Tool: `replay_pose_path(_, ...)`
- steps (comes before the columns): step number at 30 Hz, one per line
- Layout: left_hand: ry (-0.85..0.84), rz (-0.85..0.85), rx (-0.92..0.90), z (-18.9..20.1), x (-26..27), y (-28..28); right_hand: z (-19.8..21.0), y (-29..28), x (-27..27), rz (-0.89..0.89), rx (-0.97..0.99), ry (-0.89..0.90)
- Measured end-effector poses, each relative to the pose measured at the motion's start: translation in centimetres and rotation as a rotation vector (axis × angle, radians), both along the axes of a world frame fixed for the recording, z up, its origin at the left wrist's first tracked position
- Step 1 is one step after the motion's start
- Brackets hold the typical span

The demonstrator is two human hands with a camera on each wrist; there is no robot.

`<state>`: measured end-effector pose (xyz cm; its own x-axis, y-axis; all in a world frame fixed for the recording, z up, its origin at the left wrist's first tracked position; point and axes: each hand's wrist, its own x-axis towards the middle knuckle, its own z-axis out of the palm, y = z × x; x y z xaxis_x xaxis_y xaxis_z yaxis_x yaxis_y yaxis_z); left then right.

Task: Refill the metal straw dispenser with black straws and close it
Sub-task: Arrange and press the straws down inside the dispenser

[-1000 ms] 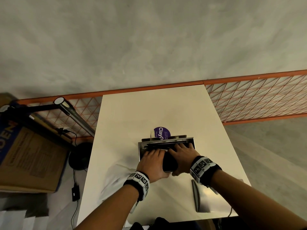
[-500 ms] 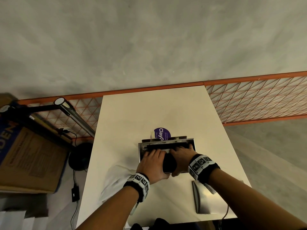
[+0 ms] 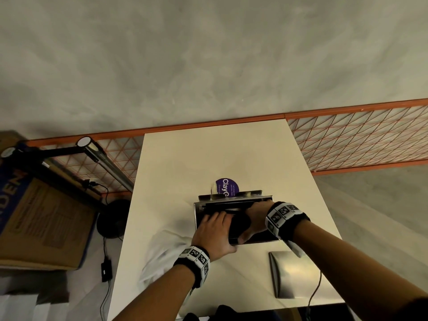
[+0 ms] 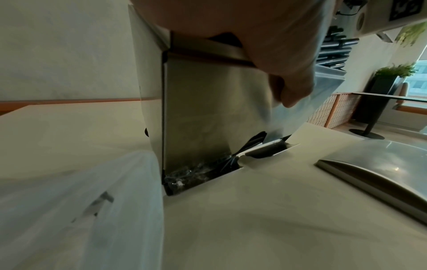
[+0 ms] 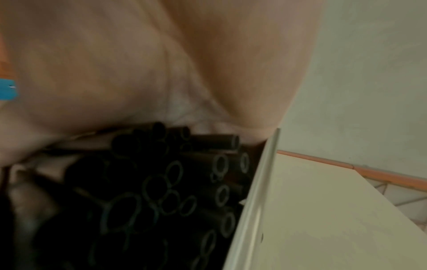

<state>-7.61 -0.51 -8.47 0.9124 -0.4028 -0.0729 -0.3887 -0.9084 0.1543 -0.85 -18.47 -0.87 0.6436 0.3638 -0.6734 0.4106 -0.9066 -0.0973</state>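
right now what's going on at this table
A person is loading black straws into an open metal straw dispenser on the white table. Both hands are in its open top: the left hand and right hand press on the bundle. The metal lid lies on the table beside it, not yet on.

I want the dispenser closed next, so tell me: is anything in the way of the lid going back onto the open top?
Yes. Both hands, left hand and right hand, are over the open top of the metal dispenser on the black straws. The metal lid lies apart on the table.
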Motion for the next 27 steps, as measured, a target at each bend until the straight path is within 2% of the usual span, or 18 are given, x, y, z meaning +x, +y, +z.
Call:
replay_pose_path(3, 0.021, -0.002, -0.001, 0.2, 0.1, 0.0, -0.5, 0.1, 0.4, -0.010, 0.017, 0.013)
replay_pose_path(9, 0.042, -0.004, -0.015, 0.1, 0.1, 0.2, 0.2, -0.6, 1.1, 0.001, 0.202, 0.056)
replay_pose_path(19, 0.048, -0.002, -0.022, 0.3, 0.5, 0.0, -1.9, -2.2, -0.5, 0.172, 0.272, -0.242)
replay_pose_path(27, 0.093, 0.012, -0.050, 1.2, 1.9, 0.1, -1.1, -1.4, -0.8, 0.020, 0.177, -0.271)
